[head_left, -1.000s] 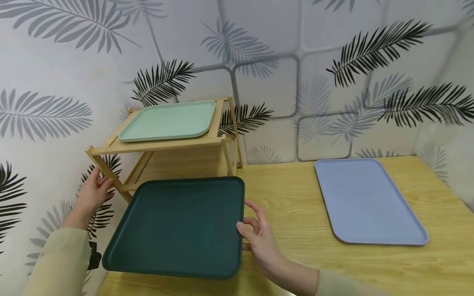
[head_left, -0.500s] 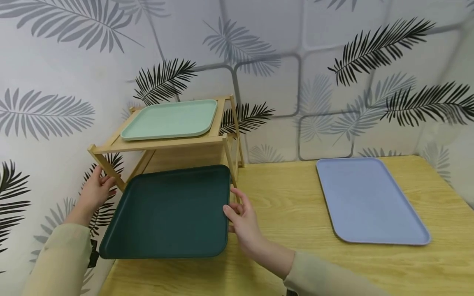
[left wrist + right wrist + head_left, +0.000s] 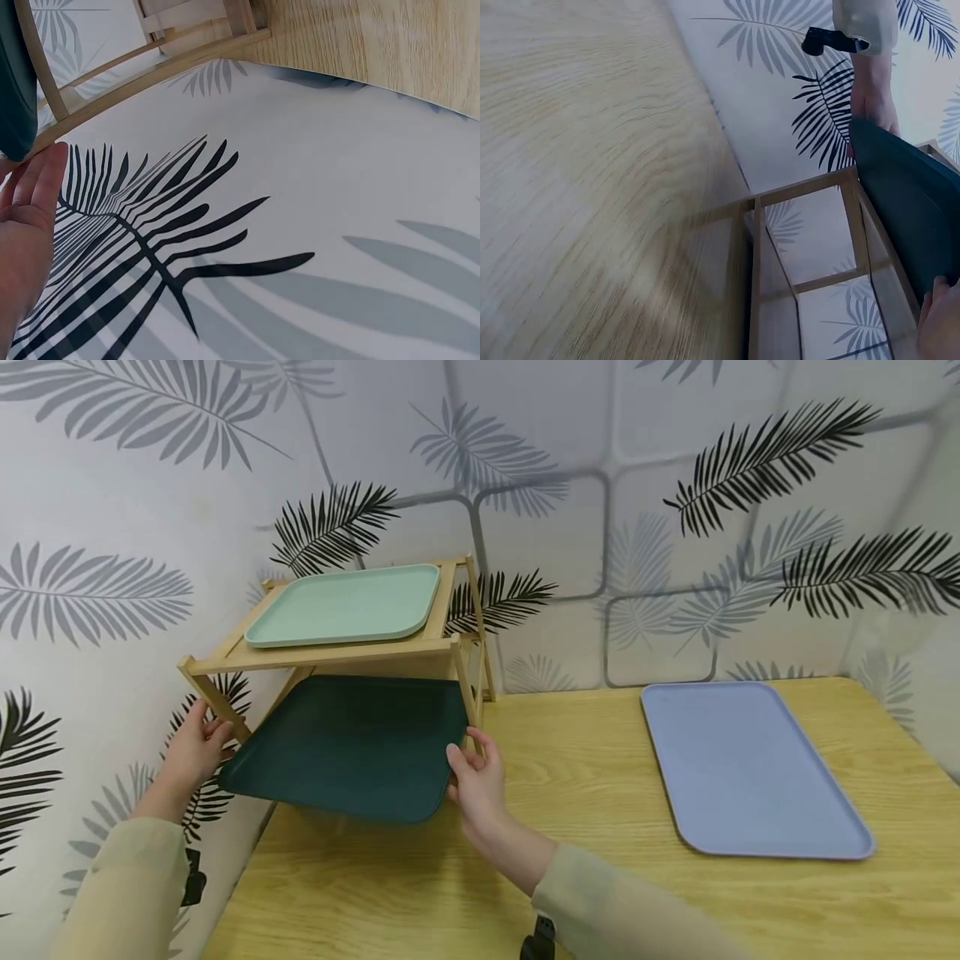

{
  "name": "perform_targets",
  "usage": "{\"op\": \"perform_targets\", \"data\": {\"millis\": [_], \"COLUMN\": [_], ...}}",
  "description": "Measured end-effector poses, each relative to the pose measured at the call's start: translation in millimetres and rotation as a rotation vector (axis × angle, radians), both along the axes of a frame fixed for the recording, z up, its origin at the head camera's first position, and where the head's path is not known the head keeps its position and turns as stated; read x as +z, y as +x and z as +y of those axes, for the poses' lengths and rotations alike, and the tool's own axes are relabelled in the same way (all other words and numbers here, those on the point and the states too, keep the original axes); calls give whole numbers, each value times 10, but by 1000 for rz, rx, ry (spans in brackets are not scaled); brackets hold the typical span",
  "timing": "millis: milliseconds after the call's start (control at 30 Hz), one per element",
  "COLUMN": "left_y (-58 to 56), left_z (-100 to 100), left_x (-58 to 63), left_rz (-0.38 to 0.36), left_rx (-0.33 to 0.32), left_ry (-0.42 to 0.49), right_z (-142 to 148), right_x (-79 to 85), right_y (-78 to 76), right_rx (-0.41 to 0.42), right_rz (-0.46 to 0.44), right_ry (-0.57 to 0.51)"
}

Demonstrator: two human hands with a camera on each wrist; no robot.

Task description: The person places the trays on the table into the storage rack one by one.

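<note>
A dark green tray (image 3: 360, 747) sits partway into the middle level of a two-tier wooden rack (image 3: 345, 657), its near edge jutting out at the front. My right hand (image 3: 480, 785) pinches the tray's right rim, thumb on top and fingers beneath. At the rack's front left leg, my left hand (image 3: 193, 752) grips the wood near the tray's left corner. From the left wrist view, the fingers of the left hand (image 3: 34, 195) lie along the wooden frame. On the rack's top level lies a mint green tray (image 3: 341, 603).
A lavender tray (image 3: 750, 768) lies flat on the right of the wooden table (image 3: 585, 827). The leaf-patterned wall (image 3: 540, 552) stands close behind the rack and along its left side.
The dark green tray has moved forward and into the rack under its top level, tilting less toward me. My right hand has travelled with it, left and away; the left hand stays at the leg.
</note>
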State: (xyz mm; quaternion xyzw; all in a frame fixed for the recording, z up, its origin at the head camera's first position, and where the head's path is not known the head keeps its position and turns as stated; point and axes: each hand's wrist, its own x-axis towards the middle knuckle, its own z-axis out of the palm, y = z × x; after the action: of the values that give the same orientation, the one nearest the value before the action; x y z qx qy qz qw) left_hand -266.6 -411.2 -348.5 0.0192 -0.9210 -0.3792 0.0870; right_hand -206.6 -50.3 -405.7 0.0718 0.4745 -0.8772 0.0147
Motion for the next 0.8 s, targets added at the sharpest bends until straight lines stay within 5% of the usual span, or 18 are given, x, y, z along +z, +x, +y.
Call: {"op": "perform_targets", "data": {"millis": [167, 567, 800], "left_y": [-7, 31, 21], "left_z": [7, -15, 30], "left_x": [-18, -16, -38], "left_rz": [21, 19, 57], "left_rx": [2, 33, 24], "left_ry": [-3, -31, -24], "right_z": [-38, 83, 76], "right_x": [-34, -141, -139], "right_y": [-4, 416, 322], "right_rx": [-1, 277, 196], "right_rz": [38, 130, 170], "right_ry": [-82, 8, -10]}}
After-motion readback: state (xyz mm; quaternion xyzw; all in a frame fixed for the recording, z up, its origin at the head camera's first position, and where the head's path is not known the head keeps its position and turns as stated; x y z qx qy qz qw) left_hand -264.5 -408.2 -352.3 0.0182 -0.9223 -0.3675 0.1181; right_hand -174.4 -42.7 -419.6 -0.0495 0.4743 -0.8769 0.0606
